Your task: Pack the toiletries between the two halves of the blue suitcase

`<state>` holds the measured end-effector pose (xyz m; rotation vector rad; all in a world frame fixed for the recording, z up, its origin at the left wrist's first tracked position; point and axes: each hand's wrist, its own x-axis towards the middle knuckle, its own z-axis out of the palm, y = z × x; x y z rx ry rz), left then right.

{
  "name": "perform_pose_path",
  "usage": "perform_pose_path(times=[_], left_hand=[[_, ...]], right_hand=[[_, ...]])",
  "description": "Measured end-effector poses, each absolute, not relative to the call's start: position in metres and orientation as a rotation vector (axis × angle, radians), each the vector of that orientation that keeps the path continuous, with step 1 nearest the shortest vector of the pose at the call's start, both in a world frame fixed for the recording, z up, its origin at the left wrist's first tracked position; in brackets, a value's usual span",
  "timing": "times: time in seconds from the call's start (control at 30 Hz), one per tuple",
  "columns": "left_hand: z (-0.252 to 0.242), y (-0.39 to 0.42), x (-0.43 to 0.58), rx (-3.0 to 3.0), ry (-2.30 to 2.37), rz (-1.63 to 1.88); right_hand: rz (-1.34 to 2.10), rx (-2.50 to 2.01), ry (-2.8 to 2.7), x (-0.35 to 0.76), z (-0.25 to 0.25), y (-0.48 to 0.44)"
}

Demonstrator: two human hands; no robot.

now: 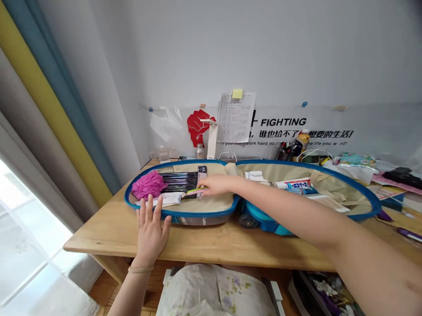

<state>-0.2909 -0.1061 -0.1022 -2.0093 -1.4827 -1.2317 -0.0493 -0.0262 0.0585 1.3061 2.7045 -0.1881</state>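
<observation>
An open blue suitcase (185, 215) lies on a wooden desk (105, 232). Its left half holds a pink bath pouf (148, 184), a dark pack of toothbrushes (179, 180) and a white folded item (165, 199). My left hand (150, 230) rests flat with fingers spread on the suitcase's front rim and the desk. My right hand (214, 185) reaches into the left half and pinches a thin yellow-green object (194, 190) next to the toothbrush pack. The right half holds a toothpaste tube (294, 184) and small white tubes (255, 176).
Bottles (199, 151), pens, cables, papers and a black box (409, 177) crowd the desk's back and right. A poster and a paper sheet (236, 117) hang on the wall. Curtains (37, 105) hang at left. A floral cloth (217, 295) lies below the desk edge.
</observation>
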Motion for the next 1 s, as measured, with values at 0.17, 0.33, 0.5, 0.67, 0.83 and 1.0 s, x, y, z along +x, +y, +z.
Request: perform_pose_path(times=[0.17, 0.33, 0.5, 0.67, 0.83, 1.0], left_hand=[[-0.103, -0.107, -0.291, -2.002, -1.478, -1.233], [-0.103, -0.106, -0.290, -2.004, -1.493, -1.246], [-0.102, -0.107, -0.290, -2.003, -1.490, -1.255], [-0.101, -0.107, -0.290, -2.011, -1.511, -1.245], [-0.102, -0.107, -0.290, -2.007, -1.502, -1.253], [-0.101, -0.108, -0.290, -2.012, -1.493, -1.255]], right_hand=[[-0.177, 1.227, 2.688, -0.073, 0.032, -0.018], [-0.156, 1.201, 2.715, -0.068, 0.023, -0.016], [-0.133, 1.219, 2.708, -0.061, 0.022, -0.017], [-0.111, 1.253, 2.705, -0.063, 0.023, -0.022], [-0.102, 1.332, 2.753, -0.049, 0.052, -0.021], [-0.057, 1.626, 2.729, 0.017, 0.095, -0.021]])
